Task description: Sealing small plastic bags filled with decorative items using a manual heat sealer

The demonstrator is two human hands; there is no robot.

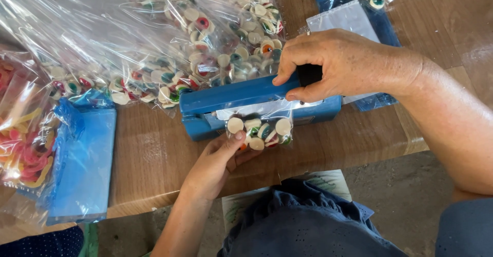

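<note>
**Sealing a small sweet packet at a wooden worktop**

Brown wooden worktop (154,154) fills the view, and I look straight down on it from the head camera. At centre lies a blue heat sealer (246,105), its arm pressed down. My right hand (341,64) rests on the sealer's arm, its grip closed around the black handle, thumb at the front edge. My left hand (218,162) comes up from below, its grip pinched on the lower part of a small clear packet (261,128) of round white sweets with coloured centres. The packet's upper edge sits in the sealer's jaw, so the packet hangs just in front of the machine, over the worktop's near side. Behind the sealer, large clear bags (154,36) of the same sweets lie heaped. At far left I see a bag of worm-shaped sweets (23,149) beside a blue plastic sheet (82,169). A stack of empty bags (349,18) lies beyond my right hand.
</note>
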